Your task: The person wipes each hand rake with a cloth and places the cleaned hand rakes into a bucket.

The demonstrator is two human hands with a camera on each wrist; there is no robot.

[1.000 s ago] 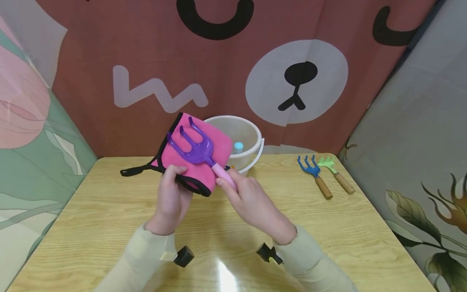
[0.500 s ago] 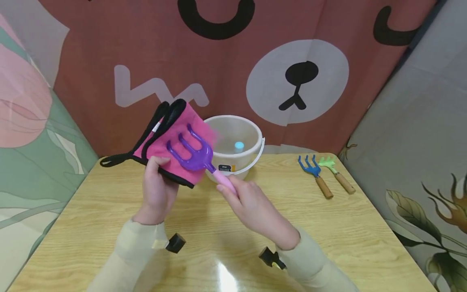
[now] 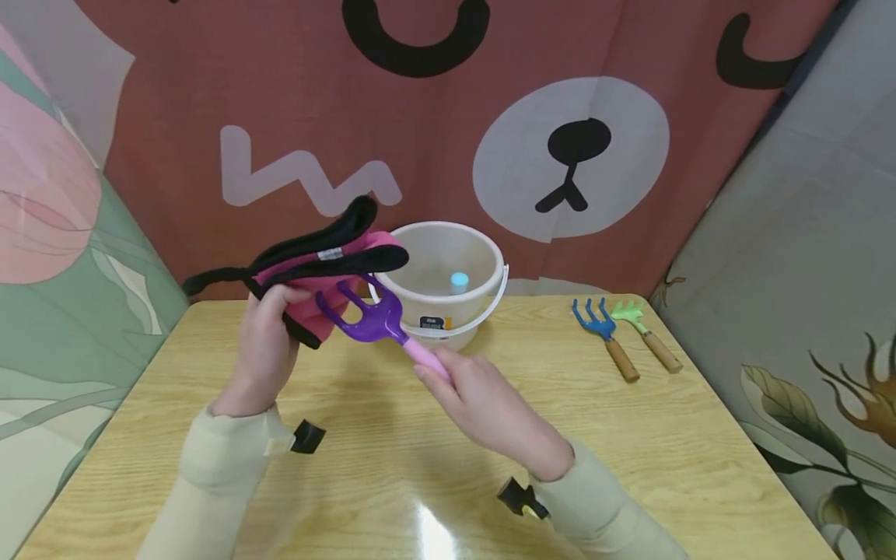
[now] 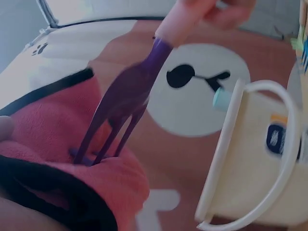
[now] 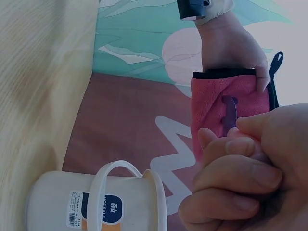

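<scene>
In the head view my left hand [image 3: 262, 358] grips a folded pink cloth [image 3: 306, 313] with black edging and a black hanging loop, thumb on top. My right hand [image 3: 490, 404] holds a small hand rake [image 3: 378, 319] by its pink handle. The purple rake has three curved prongs, which point left and up against the cloth. In the left wrist view the prong tips press into the pink fabric [image 4: 57, 120]. The right wrist view shows the fingers curled round the handle. Both things are held up above the table.
A cream bucket [image 3: 476, 307] with a white handle stands at the back middle, close behind the rake; a light-blue object [image 3: 459, 281] shows inside. At the back right of the wooden table [image 3: 392, 482] lie a blue rake [image 3: 595, 323] and a green rake [image 3: 630, 313], both wooden-handled.
My left hand has moved left with the cloth, whose folds have tipped so its black-edged opening faces me. The rake has shifted slightly down and left, and more of the bucket shows.
</scene>
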